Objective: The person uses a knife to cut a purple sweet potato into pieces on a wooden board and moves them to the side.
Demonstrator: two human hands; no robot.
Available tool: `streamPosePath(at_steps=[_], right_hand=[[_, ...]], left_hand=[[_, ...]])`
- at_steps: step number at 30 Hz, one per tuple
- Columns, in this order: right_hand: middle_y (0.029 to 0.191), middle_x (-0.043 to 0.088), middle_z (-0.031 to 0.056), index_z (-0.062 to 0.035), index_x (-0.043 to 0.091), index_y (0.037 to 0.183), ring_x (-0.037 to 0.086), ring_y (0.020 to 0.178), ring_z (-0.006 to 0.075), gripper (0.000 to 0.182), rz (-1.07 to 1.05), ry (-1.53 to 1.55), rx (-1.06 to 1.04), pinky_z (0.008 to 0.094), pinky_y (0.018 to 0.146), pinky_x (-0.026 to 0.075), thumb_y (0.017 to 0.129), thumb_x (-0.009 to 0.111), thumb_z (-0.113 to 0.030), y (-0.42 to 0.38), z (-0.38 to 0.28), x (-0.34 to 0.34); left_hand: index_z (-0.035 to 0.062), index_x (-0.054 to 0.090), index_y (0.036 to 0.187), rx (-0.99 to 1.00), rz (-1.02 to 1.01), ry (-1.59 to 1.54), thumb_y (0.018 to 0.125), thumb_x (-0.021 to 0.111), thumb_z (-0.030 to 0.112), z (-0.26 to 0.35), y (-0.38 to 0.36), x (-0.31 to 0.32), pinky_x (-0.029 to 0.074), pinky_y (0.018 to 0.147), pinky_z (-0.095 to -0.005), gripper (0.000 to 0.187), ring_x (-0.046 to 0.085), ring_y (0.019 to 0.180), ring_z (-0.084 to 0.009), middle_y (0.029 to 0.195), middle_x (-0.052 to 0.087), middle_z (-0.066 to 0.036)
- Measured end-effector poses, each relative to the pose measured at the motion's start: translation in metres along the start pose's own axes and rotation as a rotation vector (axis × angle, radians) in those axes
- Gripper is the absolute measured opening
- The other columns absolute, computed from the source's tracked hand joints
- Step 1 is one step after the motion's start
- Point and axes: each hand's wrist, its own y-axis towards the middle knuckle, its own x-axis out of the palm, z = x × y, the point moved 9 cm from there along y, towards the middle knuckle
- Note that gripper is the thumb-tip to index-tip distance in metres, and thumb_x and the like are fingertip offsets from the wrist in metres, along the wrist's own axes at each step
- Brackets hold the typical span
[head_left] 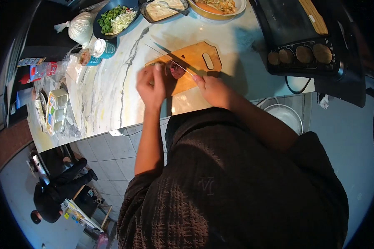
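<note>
A wooden cutting board (212,47) lies on the marbled tabletop in front of me. My right hand (215,90) is closed around the handle of a knife (170,59), whose long thin blade points up and left across the board. Under and beside the blade sits a dark reddish piece of food (176,71); its kind is not plain. My left hand (151,86) is at the board's left edge, just left of that piece. Its fingers are bent and smeared by motion, so whether they hold anything cannot be made out.
A bowl of chopped greens and white pieces (116,20), a dish with a spoon (162,9) and a bowl of food (218,8) stand at the back. Jars (104,49), a tied bag (81,28) and an egg carton (57,110) are left, a knobbed appliance (303,54) right. A person (50,199) sits lower left.
</note>
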Motion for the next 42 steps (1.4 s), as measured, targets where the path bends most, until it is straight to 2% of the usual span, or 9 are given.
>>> streamPosePath(at_steps=[4, 5, 10, 14, 23, 27, 30, 34, 42], right_hand=[[0.094, 0.064, 0.0293, 0.0024, 0.063, 0.097, 0.059, 0.096, 0.0474, 0.057, 0.015, -0.016, 0.018, 0.0513, 0.083, 0.047, 0.101, 0.036, -0.048, -0.007, -0.001, -0.005], [0.093, 0.064, 0.0289, 0.0016, 0.063, 0.096, 0.059, 0.095, 0.047, 0.056, 0.003, -0.033, 0.001, 0.0511, 0.082, 0.047, 0.101, 0.036, -0.047, -0.009, -0.003, -0.008], [0.089, 0.064, 0.0273, -0.0004, 0.063, 0.094, 0.06, 0.092, 0.0461, 0.052, 0.0, -0.113, -0.049, 0.0506, 0.08, 0.048, 0.101, 0.038, -0.046, -0.011, -0.004, -0.019], [0.088, 0.065, 0.0261, -0.0015, 0.063, 0.093, 0.061, 0.09, 0.0454, 0.052, -0.007, -0.143, -0.008, 0.0511, 0.079, 0.048, 0.101, 0.038, -0.046, -0.012, -0.002, -0.018], [0.096, 0.067, 0.0248, -0.0031, 0.068, 0.096, 0.064, 0.094, 0.043, 0.056, -0.075, -0.156, 0.043, 0.0499, 0.085, 0.05, 0.099, 0.038, -0.05, -0.008, -0.002, -0.024], [0.089, 0.066, 0.0257, -0.0017, 0.064, 0.095, 0.061, 0.091, 0.0456, 0.052, -0.084, -0.17, 0.033, 0.0511, 0.082, 0.048, 0.101, 0.038, -0.046, -0.007, -0.008, -0.025], [0.088, 0.066, 0.0255, -0.0019, 0.064, 0.094, 0.062, 0.09, 0.046, 0.052, 0.005, -0.114, -0.07, 0.052, 0.082, 0.048, 0.1, 0.039, -0.047, 0.002, 0.0, -0.02], [0.094, 0.067, 0.0252, -0.003, 0.067, 0.094, 0.063, 0.094, 0.0436, 0.054, -0.092, -0.184, -0.051, 0.0513, 0.086, 0.049, 0.099, 0.04, -0.049, 0.008, 0.005, -0.016], [0.077, 0.067, 0.0223, -0.0033, 0.065, 0.087, 0.065, 0.078, 0.0441, 0.053, 0.154, -0.205, -0.098, 0.0516, 0.072, 0.051, 0.095, 0.047, -0.052, 0.004, 0.014, -0.013]], left_hand=[[-0.0019, 0.066, 0.077, 0.396, -0.042, 0.077, 0.089, 0.066, 0.015, 0.068, 0.067, 0.011, 0.047, 0.069, -0.0407, 0.021, 0.059, 0.074, -0.0342, 0.077, 0.064, -0.014], [-0.0019, 0.066, 0.077, 0.398, -0.042, 0.078, 0.089, 0.066, 0.015, 0.065, 0.074, 0.019, 0.047, 0.069, -0.0407, 0.021, 0.059, 0.074, -0.0342, 0.077, 0.064, -0.014], [-0.0008, 0.067, 0.081, 0.317, -0.616, 0.328, 0.098, 0.049, 0.032, 0.036, 0.065, 0.104, 0.047, 0.077, -0.0456, 0.041, 0.06, 0.082, -0.0395, 0.083, 0.065, -0.021], [0.0, 0.067, 0.094, 0.117, -0.591, 0.307, 0.101, 0.039, 0.036, 0.009, 0.068, 0.112, 0.046, 0.086, -0.0489, 0.046, 0.06, 0.092, -0.0435, 0.093, 0.066, -0.027], [-0.0009, 0.067, 0.094, -0.073, -0.623, 0.389, 0.101, 0.037, 0.036, -0.001, 0.065, 0.111, 0.046, 0.086, -0.0489, 0.048, 0.06, 0.095, -0.0445, 0.094, 0.065, -0.027], [-0.0016, 0.066, 0.091, -0.044, -0.577, 0.349, 0.101, 0.04, 0.033, -0.014, 0.063, 0.113, 0.047, 0.082, -0.05, 0.045, 0.06, 0.089, -0.0445, 0.09, 0.065, -0.027], [-0.0023, 0.064, 0.085, 0.172, -0.458, 0.302, 0.1, 0.043, 0.029, -0.002, 0.075, 0.118, 0.046, 0.077, -0.0509, 0.041, 0.059, 0.083, -0.0444, 0.083, 0.064, -0.026], [-0.0024, 0.062, 0.079, 0.132, -0.465, 0.266, 0.099, 0.045, 0.025, 0.001, 0.07, 0.108, 0.046, 0.075, -0.0512, 0.038, 0.058, 0.079, -0.0436, 0.079, 0.063, -0.025], [-0.0015, 0.065, 0.081, 0.161, -0.477, 0.327, 0.099, 0.045, 0.025, 0.003, 0.063, 0.111, 0.047, 0.077, -0.0496, 0.038, 0.059, 0.08, -0.0423, 0.079, 0.064, -0.023]])
